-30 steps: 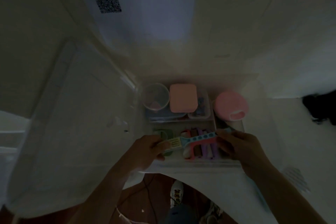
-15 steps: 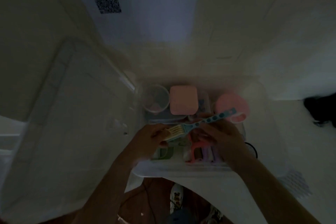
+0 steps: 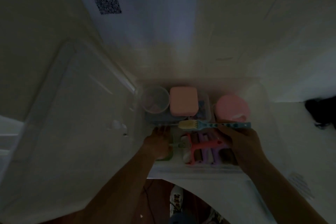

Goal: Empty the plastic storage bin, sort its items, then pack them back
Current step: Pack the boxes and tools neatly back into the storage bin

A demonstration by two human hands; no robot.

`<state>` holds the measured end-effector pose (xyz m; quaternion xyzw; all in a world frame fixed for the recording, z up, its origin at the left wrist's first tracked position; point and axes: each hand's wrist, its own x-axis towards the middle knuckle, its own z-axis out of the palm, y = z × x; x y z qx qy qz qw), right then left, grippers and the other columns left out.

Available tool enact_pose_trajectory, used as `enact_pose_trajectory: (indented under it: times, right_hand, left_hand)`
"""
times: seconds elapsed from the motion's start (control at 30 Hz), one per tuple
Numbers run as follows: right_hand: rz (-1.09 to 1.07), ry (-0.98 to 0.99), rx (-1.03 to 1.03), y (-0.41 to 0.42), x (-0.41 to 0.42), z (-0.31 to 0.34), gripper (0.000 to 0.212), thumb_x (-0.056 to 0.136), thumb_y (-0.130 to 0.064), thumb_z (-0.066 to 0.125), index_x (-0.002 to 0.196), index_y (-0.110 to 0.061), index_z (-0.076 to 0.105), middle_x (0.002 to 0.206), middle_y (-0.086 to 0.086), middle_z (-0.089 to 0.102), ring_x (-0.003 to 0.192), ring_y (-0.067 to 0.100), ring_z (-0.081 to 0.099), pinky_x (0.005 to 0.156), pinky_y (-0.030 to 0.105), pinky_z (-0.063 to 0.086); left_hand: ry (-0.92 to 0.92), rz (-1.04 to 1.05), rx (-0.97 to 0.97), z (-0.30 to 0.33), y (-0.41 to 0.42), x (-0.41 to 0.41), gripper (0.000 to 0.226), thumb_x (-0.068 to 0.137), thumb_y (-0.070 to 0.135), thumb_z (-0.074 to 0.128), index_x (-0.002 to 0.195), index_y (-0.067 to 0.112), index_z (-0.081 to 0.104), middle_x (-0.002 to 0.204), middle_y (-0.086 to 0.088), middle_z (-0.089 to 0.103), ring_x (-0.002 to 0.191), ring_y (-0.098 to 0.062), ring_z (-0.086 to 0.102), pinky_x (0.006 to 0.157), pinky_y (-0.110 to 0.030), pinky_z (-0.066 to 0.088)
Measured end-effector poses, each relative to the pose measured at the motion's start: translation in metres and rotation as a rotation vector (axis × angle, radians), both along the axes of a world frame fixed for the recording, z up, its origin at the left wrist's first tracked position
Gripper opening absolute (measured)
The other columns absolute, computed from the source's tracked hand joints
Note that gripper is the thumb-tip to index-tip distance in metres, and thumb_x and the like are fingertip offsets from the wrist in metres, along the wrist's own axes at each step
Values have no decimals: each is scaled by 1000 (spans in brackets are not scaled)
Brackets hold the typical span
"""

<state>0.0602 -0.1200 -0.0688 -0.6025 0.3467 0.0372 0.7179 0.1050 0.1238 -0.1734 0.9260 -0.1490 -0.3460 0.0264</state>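
Dim light over the clear plastic storage bin [image 3: 261, 96], which sits on the white bench [image 3: 236, 42] with its lid [image 3: 63, 114] propped at the left. The right hand [image 3: 241, 142] grips the blue handle of a small fork [image 3: 212, 125], yellow tines pointing left, held level above the bin's middle. The left hand [image 3: 160, 143] reaches down into the near-left corner, fingers extended, and whether it holds anything I cannot tell. Along the far side sit a clear cup [image 3: 155, 102], a pink square box [image 3: 183, 101] and a pink round container [image 3: 231, 108]; purple and red utensils [image 3: 201, 148] lie near.
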Motion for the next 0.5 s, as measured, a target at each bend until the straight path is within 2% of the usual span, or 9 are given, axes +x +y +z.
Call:
enact_pose_trajectory:
  times: [0.07, 0.17, 0.3, 0.4, 0.5]
  right_hand:
    - [-47, 32, 64, -2, 0, 0, 13, 82, -2, 71, 94, 4, 73, 89, 22, 74, 73, 28, 71, 80, 46, 58]
    - [-74, 40, 155, 0, 1, 4, 7, 84, 1, 66, 89, 3, 71, 82, 17, 75, 70, 23, 72, 77, 37, 58]
    - [-107, 74, 245, -1, 2, 5, 8, 86, 7, 61, 85, 4, 68, 73, 13, 74, 66, 20, 72, 76, 33, 58]
    - [-100, 91, 217, -5, 1, 1, 9, 84, 8, 62, 86, 3, 69, 75, 13, 75, 66, 21, 72, 72, 32, 60]
    - [-66, 96, 121, -7, 0, -5, 13, 82, 9, 63, 81, -2, 70, 74, 13, 74, 66, 22, 71, 64, 29, 60]
  left_hand:
    - [26, -4, 44, -5, 1, -2, 87, 93, 48, 51, 156, 20, -2, 162, -9, 11, 146, -33, 19, 106, -51, 40]
    - [74, -4, 42, -3, -3, -3, 87, 92, 43, 56, 156, 21, 0, 160, -11, 14, 143, -35, 27, 107, -49, 40]
    - [119, 17, 26, -2, -8, -6, 92, 90, 43, 60, 156, 22, -1, 162, -12, 5, 141, -37, 31, 108, -47, 39]
    - [111, 10, 72, -2, -12, -5, 94, 89, 47, 58, 155, 22, -3, 163, -11, 3, 142, -37, 28, 109, -47, 36]
    - [28, -51, 139, -1, -15, -6, 95, 88, 51, 57, 155, 20, -3, 162, -11, 5, 142, -37, 24, 107, -47, 35]
